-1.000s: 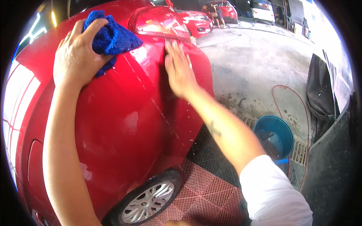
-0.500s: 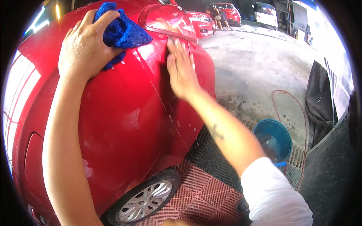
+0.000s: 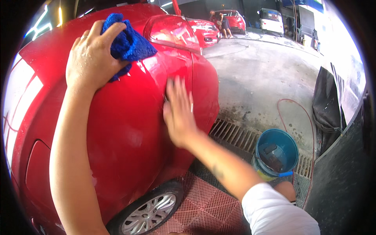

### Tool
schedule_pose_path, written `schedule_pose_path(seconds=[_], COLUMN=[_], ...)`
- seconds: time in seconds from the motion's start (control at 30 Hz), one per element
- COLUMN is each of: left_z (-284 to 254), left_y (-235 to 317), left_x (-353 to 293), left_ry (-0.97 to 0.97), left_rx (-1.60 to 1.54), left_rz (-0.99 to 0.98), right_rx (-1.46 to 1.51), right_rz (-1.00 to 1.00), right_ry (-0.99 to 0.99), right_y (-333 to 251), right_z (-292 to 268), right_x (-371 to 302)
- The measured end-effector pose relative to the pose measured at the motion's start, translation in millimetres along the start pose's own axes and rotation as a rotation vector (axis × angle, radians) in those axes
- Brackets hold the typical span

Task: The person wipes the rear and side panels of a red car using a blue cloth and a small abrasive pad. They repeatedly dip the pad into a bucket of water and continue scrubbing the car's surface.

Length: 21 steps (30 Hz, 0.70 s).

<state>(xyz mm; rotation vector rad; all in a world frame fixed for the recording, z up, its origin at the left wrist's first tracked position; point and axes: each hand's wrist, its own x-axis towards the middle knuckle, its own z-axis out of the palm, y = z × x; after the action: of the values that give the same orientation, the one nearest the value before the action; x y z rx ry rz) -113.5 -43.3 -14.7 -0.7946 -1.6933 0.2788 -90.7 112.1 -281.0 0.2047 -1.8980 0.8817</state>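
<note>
My left hand (image 3: 91,58) grips a blue microfibre cloth (image 3: 132,44) on the upper curve of a red car's rear side panel (image 3: 117,125). Some of the cloth sticks out below the fingers. Against the same panel, under the tail light (image 3: 172,29), lies my right hand (image 3: 181,115), its fingers stretched out and slightly blurred. Whether anything thin is beneath that palm is hidden. A fuel flap (image 3: 38,162) shows at the lower left, and the silver-spoked wheel (image 3: 149,213) is below the panel.
A teal bucket (image 3: 291,147) with dark items inside stands on the right by a floor drain grate (image 3: 235,135). A red hose (image 3: 305,109) curves behind it. Red floor tiles (image 3: 203,211) border the wheel. Farther back, a person (image 3: 224,25) stands beside another red car (image 3: 235,19).
My right hand has slid down the panel, away from the tail light. The left hand stays on the cloth. The view has shifted slightly, and the bucket shows more fully.
</note>
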Motion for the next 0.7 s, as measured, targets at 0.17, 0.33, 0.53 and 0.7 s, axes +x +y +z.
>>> schedule_pose_path(seconds=[0.17,0.33,0.53,0.7], left_z=[3,-4,-6,-2], left_y=[9,3,9,9], left_x=[10,4,11,9], left_ry=[0.048,-0.016,0.021,0.005], left_rx=[0.0,0.003,-0.016,-0.035], left_rz=[-0.008,-0.055,-0.033,-0.028], right_rx=[-0.106,-0.031,-0.071,-0.01], right_rz=[-0.053,0.044,-0.034,0.038], right_ry=[-0.074,0.012,-0.112,-0.046], right_y=[20,43,30,62], right_z=[-13,-13,-3,-53], right_x=[-43,59,-85,90])
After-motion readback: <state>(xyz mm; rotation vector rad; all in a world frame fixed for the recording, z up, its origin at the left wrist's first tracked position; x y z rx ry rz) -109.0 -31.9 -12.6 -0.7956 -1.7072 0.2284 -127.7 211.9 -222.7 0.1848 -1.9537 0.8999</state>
